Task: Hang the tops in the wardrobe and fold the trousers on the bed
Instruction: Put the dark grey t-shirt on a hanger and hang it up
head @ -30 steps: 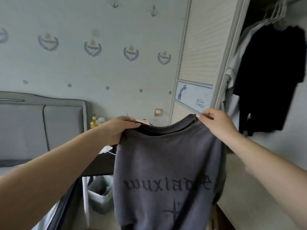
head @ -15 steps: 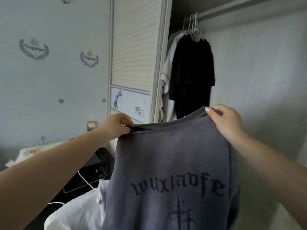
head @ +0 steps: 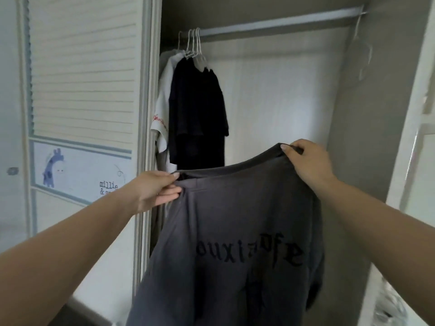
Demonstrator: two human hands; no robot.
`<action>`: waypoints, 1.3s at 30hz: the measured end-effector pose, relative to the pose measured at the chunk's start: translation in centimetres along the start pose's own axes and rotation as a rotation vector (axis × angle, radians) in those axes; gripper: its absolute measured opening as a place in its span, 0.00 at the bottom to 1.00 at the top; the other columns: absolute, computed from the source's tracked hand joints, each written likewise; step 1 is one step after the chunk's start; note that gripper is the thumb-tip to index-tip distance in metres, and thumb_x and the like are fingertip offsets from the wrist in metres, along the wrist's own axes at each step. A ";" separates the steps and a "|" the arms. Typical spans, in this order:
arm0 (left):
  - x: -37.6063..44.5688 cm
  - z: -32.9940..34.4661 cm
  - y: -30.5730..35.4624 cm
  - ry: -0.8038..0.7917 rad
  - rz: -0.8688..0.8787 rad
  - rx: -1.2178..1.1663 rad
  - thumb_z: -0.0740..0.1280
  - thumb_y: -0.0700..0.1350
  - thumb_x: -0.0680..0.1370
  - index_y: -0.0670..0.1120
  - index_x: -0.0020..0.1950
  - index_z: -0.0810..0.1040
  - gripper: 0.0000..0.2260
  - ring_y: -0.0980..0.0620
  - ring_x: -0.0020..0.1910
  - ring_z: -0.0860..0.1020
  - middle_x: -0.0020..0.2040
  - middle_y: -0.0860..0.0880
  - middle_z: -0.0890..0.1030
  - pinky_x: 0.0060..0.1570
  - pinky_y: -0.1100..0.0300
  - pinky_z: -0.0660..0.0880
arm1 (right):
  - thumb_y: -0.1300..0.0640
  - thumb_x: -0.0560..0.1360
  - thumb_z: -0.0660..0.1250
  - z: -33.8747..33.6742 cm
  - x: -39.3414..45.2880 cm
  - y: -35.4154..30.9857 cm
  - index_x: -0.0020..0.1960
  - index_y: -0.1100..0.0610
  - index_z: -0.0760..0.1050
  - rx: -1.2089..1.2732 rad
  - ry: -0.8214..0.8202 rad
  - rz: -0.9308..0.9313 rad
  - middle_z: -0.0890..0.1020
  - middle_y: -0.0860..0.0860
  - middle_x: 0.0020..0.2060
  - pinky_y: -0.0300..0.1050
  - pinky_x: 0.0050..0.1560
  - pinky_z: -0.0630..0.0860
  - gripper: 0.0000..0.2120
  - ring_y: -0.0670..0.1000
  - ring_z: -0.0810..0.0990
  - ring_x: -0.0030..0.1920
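I hold up a grey T-shirt [head: 235, 212] with dark gothic lettering in front of the open wardrobe. My left hand [head: 155, 188] pinches its left shoulder near the collar. My right hand [head: 306, 161] grips its right shoulder, a little higher. The shirt hangs down between my arms and out of the frame's bottom. Behind it the wardrobe rail [head: 277, 23] runs across the top, with a black top [head: 197, 114] and a white top [head: 162, 114] hanging at its left end on white hangers [head: 193, 43].
An empty white hanger [head: 362, 50] hangs at the rail's right end. The louvred sliding door [head: 82, 78] with a giraffe picture stands at the left. A white door frame [head: 414, 137] borders the right. The rail's middle holds nothing.
My view has swung right from the bed and wall toward the wardrobe, and I have come closer to it. Both hands keep their hold on the grey shirt's shoulders.
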State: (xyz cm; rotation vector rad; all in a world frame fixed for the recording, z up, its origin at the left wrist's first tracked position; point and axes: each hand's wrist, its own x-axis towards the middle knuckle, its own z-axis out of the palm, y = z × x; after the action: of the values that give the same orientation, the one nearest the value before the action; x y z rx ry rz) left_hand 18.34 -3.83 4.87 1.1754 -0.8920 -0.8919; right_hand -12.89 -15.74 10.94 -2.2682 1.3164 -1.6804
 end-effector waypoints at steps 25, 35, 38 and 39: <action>24.5 17.2 10.3 -0.124 0.237 -1.206 0.60 0.44 0.82 0.47 0.43 0.76 0.10 0.49 0.54 0.82 0.49 0.46 0.83 0.48 0.55 0.79 | 0.48 0.78 0.63 7.6 19.6 13.7 0.39 0.53 0.74 0.029 0.169 0.066 0.76 0.47 0.34 0.44 0.40 0.66 0.12 0.52 0.74 0.39; 29.2 20.8 15.7 -0.380 0.474 -0.741 0.62 0.44 0.81 0.45 0.45 0.76 0.07 0.55 0.35 0.81 0.38 0.49 0.81 0.39 0.60 0.81 | 0.50 0.78 0.64 3.7 26.6 11.6 0.41 0.51 0.74 -0.282 0.173 -0.074 0.78 0.48 0.37 0.44 0.42 0.68 0.09 0.54 0.76 0.45; 30.0 21.9 18.1 -0.376 0.586 -0.575 0.64 0.40 0.80 0.44 0.45 0.77 0.05 0.56 0.31 0.81 0.38 0.48 0.80 0.31 0.65 0.78 | 0.50 0.78 0.63 1.3 28.7 9.0 0.47 0.52 0.79 -0.576 0.125 -0.149 0.81 0.53 0.47 0.46 0.46 0.72 0.09 0.56 0.78 0.51; 30.2 22.4 18.7 -0.363 0.604 -0.539 0.64 0.40 0.79 0.43 0.46 0.78 0.04 0.57 0.30 0.81 0.39 0.47 0.80 0.30 0.66 0.77 | 0.50 0.78 0.62 0.4 29.3 8.1 0.50 0.53 0.79 -0.693 0.119 -0.190 0.80 0.53 0.50 0.46 0.47 0.72 0.09 0.57 0.78 0.53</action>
State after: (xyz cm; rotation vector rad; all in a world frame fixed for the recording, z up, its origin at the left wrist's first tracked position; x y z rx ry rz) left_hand 11.32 -36.80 29.85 0.2472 -1.1238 -0.7762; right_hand -15.67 -39.55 29.60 -2.7461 2.0244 -1.6034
